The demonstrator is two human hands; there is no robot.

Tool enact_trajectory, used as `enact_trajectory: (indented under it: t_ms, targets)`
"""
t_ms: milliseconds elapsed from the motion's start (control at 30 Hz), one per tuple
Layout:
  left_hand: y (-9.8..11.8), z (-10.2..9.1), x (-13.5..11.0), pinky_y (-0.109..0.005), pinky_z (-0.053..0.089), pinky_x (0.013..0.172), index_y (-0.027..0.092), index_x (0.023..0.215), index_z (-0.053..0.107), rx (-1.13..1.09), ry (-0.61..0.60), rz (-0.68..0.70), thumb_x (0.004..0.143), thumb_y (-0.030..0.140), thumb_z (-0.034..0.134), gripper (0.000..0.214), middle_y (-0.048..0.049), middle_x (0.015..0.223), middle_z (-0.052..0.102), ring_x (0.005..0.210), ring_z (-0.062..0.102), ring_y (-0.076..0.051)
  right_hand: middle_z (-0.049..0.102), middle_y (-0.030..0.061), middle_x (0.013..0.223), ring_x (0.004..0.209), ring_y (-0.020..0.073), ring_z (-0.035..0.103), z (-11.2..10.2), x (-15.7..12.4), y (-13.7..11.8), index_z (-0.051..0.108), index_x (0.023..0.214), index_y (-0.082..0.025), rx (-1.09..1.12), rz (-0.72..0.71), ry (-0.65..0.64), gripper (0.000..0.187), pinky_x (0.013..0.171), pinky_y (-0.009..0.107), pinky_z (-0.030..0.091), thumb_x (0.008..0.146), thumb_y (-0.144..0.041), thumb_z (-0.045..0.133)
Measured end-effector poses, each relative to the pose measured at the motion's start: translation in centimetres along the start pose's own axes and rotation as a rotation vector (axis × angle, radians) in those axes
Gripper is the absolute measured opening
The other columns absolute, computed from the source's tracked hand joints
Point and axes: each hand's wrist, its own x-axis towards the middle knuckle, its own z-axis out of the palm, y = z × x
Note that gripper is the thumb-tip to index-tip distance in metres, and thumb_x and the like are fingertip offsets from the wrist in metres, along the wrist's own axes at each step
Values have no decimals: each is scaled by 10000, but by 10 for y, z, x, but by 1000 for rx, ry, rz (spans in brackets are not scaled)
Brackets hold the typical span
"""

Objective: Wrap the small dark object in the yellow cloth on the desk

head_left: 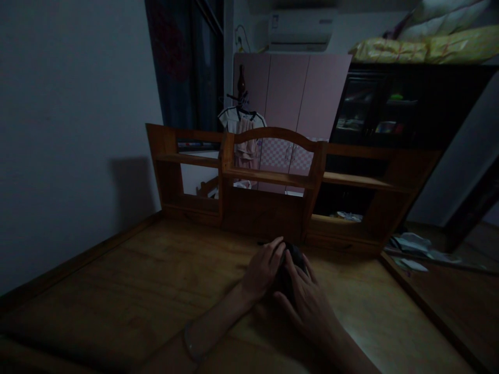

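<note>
Head view: between the two hands, just in front of the shelf unit, sits a black object, dim and mostly covered, so its kind cannot be made out. The left hand lies along its left side, fingers bent and touching its upper part; a bracelet circles that wrist. The right hand is on its right and near side, thumb held apart from the fingers, which reach over it. Whether either hand grips firmly or only rests there, I cannot tell.

Under them spreads a bare wooden platform, its grain running across. From the left, a pale wall carries a soft shadow beside a dark window. A wooden shelf unit with an arched middle spans the far edge. Behind it come a white shirt on a hanger, a pink wardrobe below an air conditioner, and a black cabinet topped by yellow bundles. Pale, crumpled items lie beyond the platform's right edge.
</note>
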Motion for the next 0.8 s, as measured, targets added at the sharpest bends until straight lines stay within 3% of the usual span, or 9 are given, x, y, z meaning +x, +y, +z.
enact_trajectory:
  t_ms: [100, 200, 433, 600, 800]
  targets:
    - [-2, 1, -1, -391, 437, 1030, 140, 1432, 288, 45, -7, 17, 963, 138, 376, 477, -143, 1420, 439, 1287, 442, -226, 305, 109, 1533, 1417, 293, 253, 3, -4, 0, 79, 1521, -166, 94, 39, 2, 752, 1134, 542, 306, 928, -371, 495]
    - [-3, 1, -2, -399, 438, 1029, 131, 1431, 287, 41, -18, 21, 954, 126, 373, 485, -148, 1420, 438, 1290, 439, -228, 259, 102, 1550, 1404, 289, 289, 8, -8, 1, 182, 1495, -210, 207, 93, 38, 659, 1103, 508, 367, 927, -329, 493]
    - [1, -1, -3, -426, 365, 1089, 129, 1434, 272, -76, -31, -84, 872, 48, 387, 579, -151, 1426, 412, 1324, 395, -226, 528, 100, 1339, 1238, 235, 515, 17, -13, 9, 330, 1382, -227, 407, 139, 74, 566, 1023, 414, 468, 844, -122, 473]
    - [-1, 3, -5, -448, 349, 1095, 145, 1424, 281, -104, -10, -111, 882, 77, 403, 560, -134, 1413, 424, 1323, 386, -226, 515, 85, 1364, 1276, 242, 473, 20, -9, 18, 419, 1366, -227, 270, 31, 35, 625, 1074, 486, 411, 778, -14, 413]
    - [0, 7, -6, -446, 378, 1069, 144, 1407, 313, -86, -15, -120, 889, 112, 429, 532, -145, 1382, 454, 1282, 433, -231, 429, 91, 1456, 1374, 272, 338, 10, -3, 26, 453, 1388, -210, -34, -138, 46, 567, 1134, 558, 304, 845, -47, 455]
